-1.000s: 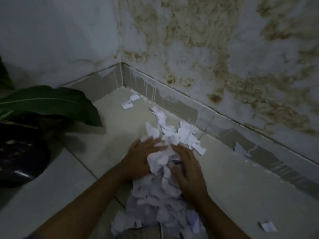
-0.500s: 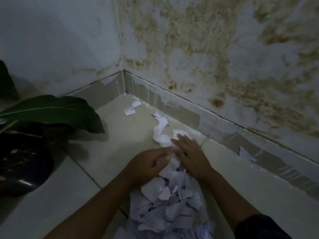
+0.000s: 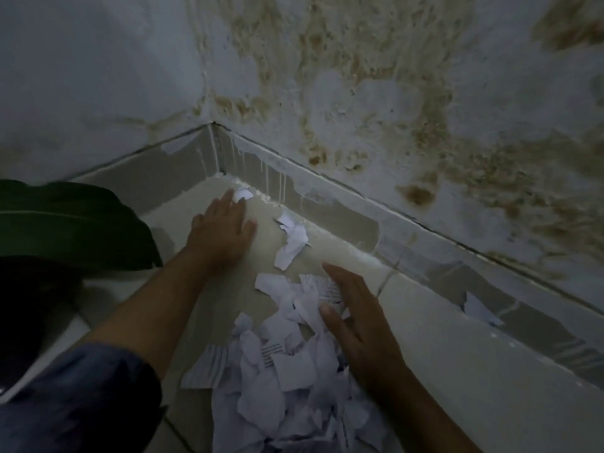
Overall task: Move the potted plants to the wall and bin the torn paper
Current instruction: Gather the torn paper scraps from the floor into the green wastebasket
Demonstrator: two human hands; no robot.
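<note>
1. Light is dim. The person crouches at a corner of the tiled floor (image 3: 441, 354), where two stained walls (image 3: 392, 93) meet.
2. Left hand (image 3: 220, 232) reaches toward the corner, palm down, fingers straight and spread flat on the tile. The fingertips touch a small scrap of paper (image 3: 243, 193) lying close to the corner. Nothing is gripped.
3. Right hand (image 3: 354, 317) lies flat on the far edge of the torn paper pile (image 3: 287, 380), fingers straight and slightly apart, the thumb resting on the scraps. It presses; it does not pinch.
4. The pile spreads from between the forearms down toward the bottom edge of the view, on the tile, near the right-hand skirting.
5. A loose strip (image 3: 291, 241) lies between the two hands, apart from the pile.
6. One more scrap (image 3: 478, 310) rests against the skirting at right, well apart from the pile.
7. Potted plant: a large dark leaf (image 3: 72, 223) shows at left, near the left forearm. The pot (image 3: 29, 305) beneath it is too dark to make out clearly.
</note>
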